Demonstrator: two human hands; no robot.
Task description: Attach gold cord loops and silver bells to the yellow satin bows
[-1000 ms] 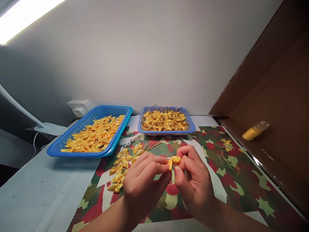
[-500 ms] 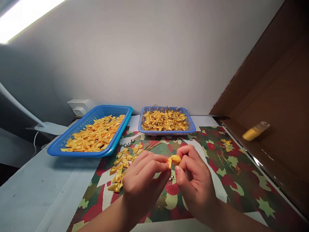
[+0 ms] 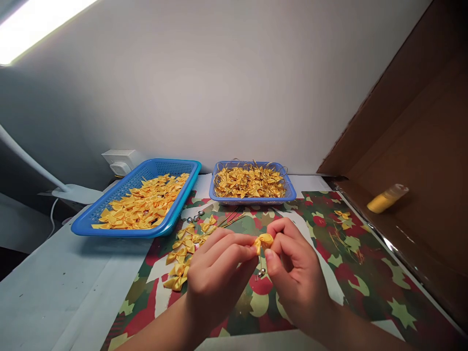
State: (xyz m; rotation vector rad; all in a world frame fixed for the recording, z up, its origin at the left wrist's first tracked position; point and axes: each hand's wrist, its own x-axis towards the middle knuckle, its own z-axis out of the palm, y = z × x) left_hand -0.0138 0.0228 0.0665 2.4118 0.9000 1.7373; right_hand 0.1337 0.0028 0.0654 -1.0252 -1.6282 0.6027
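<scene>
Left hand (image 3: pixel 221 263): pinching left end of bow (image 3: pixel 264 240)
Right hand (image 3: pixel 294 263): pinching right end
Bow: low middle of frame, between hands, stretched side to side, equally near both
Balls (image 3: pixel 262 272): hanging below

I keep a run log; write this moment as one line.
left hand: pinching yellow bow | right hand: pinching same bow | silver beads: below bow | left basket: holding bows

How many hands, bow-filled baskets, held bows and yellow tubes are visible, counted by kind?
Left hand and right hand: 2
Larger bow-filled basket and smaller bow-filled basket: 2
Held bow: 1
Yellow tube: 1
Total: 6
</scene>
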